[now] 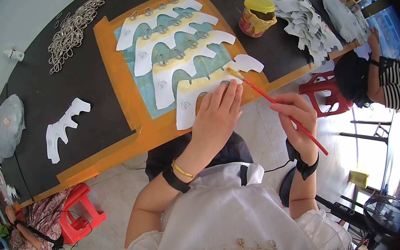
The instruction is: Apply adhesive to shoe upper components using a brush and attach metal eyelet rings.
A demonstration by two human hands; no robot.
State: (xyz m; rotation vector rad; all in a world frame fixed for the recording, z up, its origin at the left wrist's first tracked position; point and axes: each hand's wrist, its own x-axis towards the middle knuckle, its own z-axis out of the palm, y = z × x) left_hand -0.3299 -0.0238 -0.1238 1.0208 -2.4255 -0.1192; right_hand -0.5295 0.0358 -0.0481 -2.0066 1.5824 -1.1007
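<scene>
My left hand (217, 113) lies with fingers stretched flat on the nearest white cut-out piece (188, 107), partly hiding its lower edge. My right hand (298, 120) grips a red-handled brush (260, 90), whose bristle tip touches the yellow-smeared upper edge of this piece near its right end. Beyond it, three similar white pieces (161, 82) lie in staggered rows on a blue-green sheet (144, 99) framed with orange tape. Yellowish smears run along their upper edges, where metal oval rings (162, 58) sit. No rings show on the nearest piece.
A smeared pot (253, 23) with a yellow rim stands at the right, beside a pile of white cut-outs (299, 18). Metal rings (74, 33) are heaped at the far left. A single cut-out (65, 125) lies left. Two other people sit at the table's sides.
</scene>
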